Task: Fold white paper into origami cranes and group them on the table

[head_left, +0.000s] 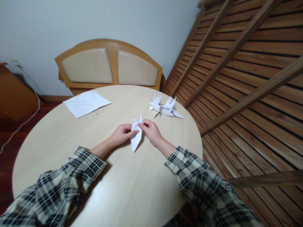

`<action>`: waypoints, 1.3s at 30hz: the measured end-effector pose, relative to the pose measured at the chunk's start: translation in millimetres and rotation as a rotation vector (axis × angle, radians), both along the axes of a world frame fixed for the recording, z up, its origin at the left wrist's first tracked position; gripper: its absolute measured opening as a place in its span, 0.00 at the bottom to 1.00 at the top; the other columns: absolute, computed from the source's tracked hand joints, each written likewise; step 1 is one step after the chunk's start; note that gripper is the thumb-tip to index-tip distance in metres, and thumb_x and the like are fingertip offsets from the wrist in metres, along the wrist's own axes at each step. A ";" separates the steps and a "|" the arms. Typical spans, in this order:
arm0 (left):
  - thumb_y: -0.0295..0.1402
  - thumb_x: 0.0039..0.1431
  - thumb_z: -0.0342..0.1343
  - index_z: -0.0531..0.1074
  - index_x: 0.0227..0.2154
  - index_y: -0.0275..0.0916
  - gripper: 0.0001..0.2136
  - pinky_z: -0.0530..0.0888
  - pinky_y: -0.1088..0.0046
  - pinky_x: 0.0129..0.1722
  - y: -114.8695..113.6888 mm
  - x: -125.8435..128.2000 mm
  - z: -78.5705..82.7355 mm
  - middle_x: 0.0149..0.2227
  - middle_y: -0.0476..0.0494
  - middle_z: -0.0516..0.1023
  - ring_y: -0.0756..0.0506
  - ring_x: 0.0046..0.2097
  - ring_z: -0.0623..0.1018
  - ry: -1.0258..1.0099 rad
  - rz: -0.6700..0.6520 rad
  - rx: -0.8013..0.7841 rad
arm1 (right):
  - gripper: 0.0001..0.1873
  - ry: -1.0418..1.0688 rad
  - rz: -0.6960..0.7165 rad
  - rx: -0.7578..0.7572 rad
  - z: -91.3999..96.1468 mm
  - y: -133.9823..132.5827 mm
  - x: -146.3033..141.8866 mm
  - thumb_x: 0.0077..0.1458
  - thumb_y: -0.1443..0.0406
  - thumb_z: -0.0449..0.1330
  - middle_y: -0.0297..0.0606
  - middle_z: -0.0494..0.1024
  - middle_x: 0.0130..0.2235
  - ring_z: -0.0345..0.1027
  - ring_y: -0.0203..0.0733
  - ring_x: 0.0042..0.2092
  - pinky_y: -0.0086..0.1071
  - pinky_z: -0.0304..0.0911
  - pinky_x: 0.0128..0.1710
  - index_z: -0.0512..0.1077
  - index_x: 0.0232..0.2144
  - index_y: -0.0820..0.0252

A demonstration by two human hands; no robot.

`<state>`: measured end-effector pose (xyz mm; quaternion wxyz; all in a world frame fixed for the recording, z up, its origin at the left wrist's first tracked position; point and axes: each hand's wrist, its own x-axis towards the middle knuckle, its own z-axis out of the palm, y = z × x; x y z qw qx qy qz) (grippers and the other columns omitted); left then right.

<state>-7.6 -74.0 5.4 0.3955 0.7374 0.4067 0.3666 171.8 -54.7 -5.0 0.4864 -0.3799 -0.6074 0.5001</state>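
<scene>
Between my hands, just above the middle of the table, is a white origami crane [135, 140], with one wing pointing down toward me and narrow points sticking up at its far end. My left hand [121, 134] pinches it from the left, thumb lying across the paper. From the right, my right hand [151, 130] grips the folded part near the upright point with thumb and forefinger. Several finished white paper cranes [167, 107] sit in a cluster beyond my right hand. The fingertips behind the paper are hidden.
A round pale wooden table [132, 189] carries everything. White paper sheets [86, 102] lie at its far left, near a small dark speck. Behind the table stands a headboard [113, 63] with cream panels. A slatted wooden panel [248, 94] slopes along the right side.
</scene>
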 end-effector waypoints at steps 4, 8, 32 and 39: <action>0.44 0.59 0.57 0.74 0.27 0.35 0.16 0.64 0.74 0.26 0.2 -0.2 -0.7 0.25 0.47 0.72 0.50 0.27 0.68 0.013 -0.010 0.011 | 0.18 0.027 0.022 -0.073 3.8 -2.8 0.2 0.49 0.50 0.65 0.28 0.62 0.22 0.53 0.34 0.25 0.29 0.49 0.24 0.68 0.25 0.56; 0.44 0.60 0.56 0.71 0.23 0.36 0.17 0.64 0.74 0.26 -0.5 -0.2 1.1 0.24 0.48 0.69 0.50 0.26 0.67 0.069 -0.037 0.055 | 0.18 0.044 0.023 -0.103 8.9 -4.4 1.2 0.48 0.50 0.66 0.27 0.63 0.23 0.51 0.33 0.24 0.29 0.47 0.23 0.68 0.26 0.57; 0.44 0.60 0.57 0.68 0.21 0.38 0.17 0.62 0.75 0.25 -2.3 0.1 4.5 0.23 0.51 0.65 0.51 0.26 0.65 0.121 -0.120 0.065 | 0.24 0.059 -0.088 -0.075 15.8 -4.4 3.8 0.49 0.43 0.64 0.29 0.65 0.24 0.54 0.33 0.25 0.28 0.50 0.22 0.67 0.24 0.56; 0.45 0.60 0.56 0.68 0.21 0.38 0.17 0.62 0.73 0.26 -2.7 0.4 6.1 0.23 0.50 0.66 0.50 0.26 0.66 0.145 -0.125 0.080 | 0.25 0.069 -0.073 -0.081 14.2 -2.6 5.1 0.49 0.42 0.64 0.28 0.60 0.21 0.54 0.33 0.24 0.29 0.49 0.22 0.66 0.23 0.56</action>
